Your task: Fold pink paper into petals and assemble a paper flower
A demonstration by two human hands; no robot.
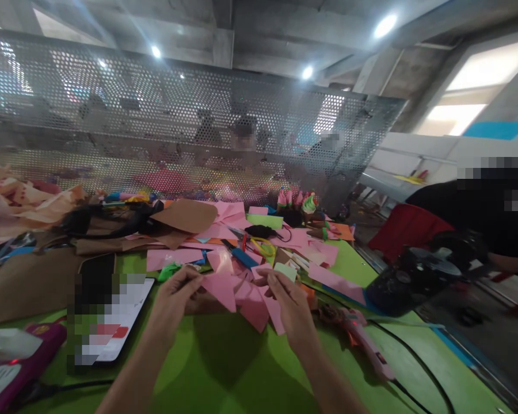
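My left hand (pixel 183 287) is closed, its thumb and fingers pinching the edge of a pink triangular sheet piece (pixel 221 291). Whether the piece is paper, felt or foam does not show. To its right, my right hand (pixel 290 296) has its fingers curled inward over another pink piece (pixel 275 310). I cannot make out whether the fingertips grip that piece or something small. Between the hands, several more pink pieces (pixel 254 310) overlap in a loose heap on the green table (pixel 224 368).
At left lie a phone (pixel 127 322) and a purple device (pixel 23 362) with a cable. A pink glue gun (pixel 366 339) and its cord lie right, near a dark jar (pixel 397 282). Yellow-handled scissors (pixel 263 247) and small cone-shaped crafts (pixel 309 203) are behind. A person (pixel 470 213) sits at right.
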